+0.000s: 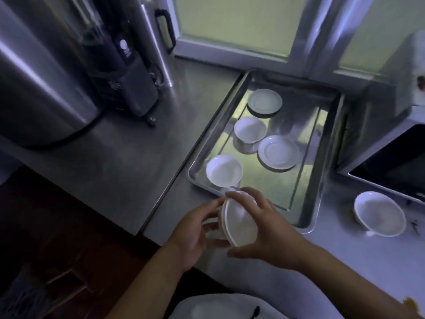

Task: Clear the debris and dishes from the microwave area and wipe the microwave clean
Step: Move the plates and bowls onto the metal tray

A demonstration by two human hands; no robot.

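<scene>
Both hands hold a white saucer (238, 223) tilted on edge just in front of the metal tray (305, 224). My left hand (195, 236) grips its left side and underside, and something white shows behind the saucer there. My right hand (266, 231) curls over its right rim from above. In the tray sit two white cups (224, 171) (249, 130) and two saucers (264, 101) (278, 151). Another white cup (379, 212) stands on the counter by the microwave (391, 143), whose dark door is at the right edge.
Large steel urns (46, 72) with a dark tap unit (135, 84) stand at the back left on a steel counter (115, 162). A window (241, 24) runs behind the tray. Small dark debris (415, 225) lies right of the loose cup.
</scene>
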